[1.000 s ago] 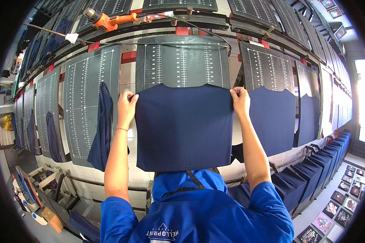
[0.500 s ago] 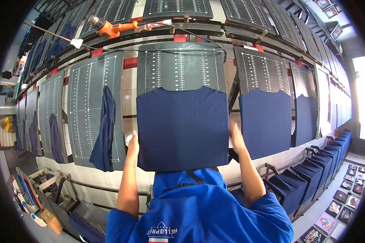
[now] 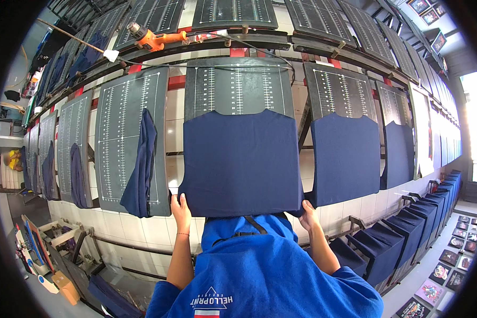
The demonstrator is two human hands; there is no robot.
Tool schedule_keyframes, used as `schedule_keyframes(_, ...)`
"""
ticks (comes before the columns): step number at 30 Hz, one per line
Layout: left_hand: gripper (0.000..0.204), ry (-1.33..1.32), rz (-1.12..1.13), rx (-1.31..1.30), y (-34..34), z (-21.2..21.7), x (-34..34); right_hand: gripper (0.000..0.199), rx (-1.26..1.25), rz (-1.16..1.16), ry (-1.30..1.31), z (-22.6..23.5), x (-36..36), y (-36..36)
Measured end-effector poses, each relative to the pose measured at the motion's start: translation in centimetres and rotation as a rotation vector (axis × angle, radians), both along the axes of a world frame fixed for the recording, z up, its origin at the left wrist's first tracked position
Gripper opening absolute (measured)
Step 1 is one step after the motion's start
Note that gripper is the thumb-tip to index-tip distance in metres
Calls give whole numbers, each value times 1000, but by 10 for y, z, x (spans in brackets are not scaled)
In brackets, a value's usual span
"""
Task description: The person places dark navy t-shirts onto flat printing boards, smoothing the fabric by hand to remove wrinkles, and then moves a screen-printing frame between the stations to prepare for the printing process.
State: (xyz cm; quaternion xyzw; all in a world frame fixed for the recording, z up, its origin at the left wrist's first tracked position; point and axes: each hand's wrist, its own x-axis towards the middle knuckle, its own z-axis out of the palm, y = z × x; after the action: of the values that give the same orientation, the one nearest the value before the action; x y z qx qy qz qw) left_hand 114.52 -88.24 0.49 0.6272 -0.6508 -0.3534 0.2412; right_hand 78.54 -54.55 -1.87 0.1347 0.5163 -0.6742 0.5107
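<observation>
A navy fabric panel (image 3: 241, 164), cut like a shirt front with a scooped neckline, lies over the dark printing board (image 3: 237, 87) in front of me. My left hand (image 3: 181, 214) is at the panel's lower left edge, thumb on top, pinching the cloth; the edge flares toward it. At the lower right corner my right hand (image 3: 309, 216) grips the same panel, its thumb above and other fingers partly hidden beneath. White ruled lines show on the board above the neckline.
To the left, a folded navy piece (image 3: 141, 167) lies on a neighbouring board (image 3: 108, 143). Another navy panel (image 3: 345, 159) covers the board to the right. An orange heat gun (image 3: 155, 39) with a cable rests on the rail beyond. Draped navy pieces (image 3: 379, 244) hang at lower right.
Both hands have come down from beside the panel to its lower corners and taken hold of the cloth. The panel's lower edges now flare outward. The view has shifted slightly.
</observation>
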Motion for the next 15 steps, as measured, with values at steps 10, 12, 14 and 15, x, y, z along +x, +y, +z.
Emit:
schedule_keyframes(10, 35, 66, 34, 72, 3, -21, 13, 24, 75, -116, 34, -6, 1, -1)
schedule_keyframes(12, 36, 82, 48, 48, 3, -23, 12, 27, 78, -111, 43, -8, 1, 0)
schedule_keyframes(14, 35, 89, 56, 122, 3, -20, 14, 32, 170, -50, 77, -9, 0, 3)
schedule_keyframes(15, 35, 92, 58, 157, 2, -19, 14, 36, 257, 7, 106, -1, -1, 0)
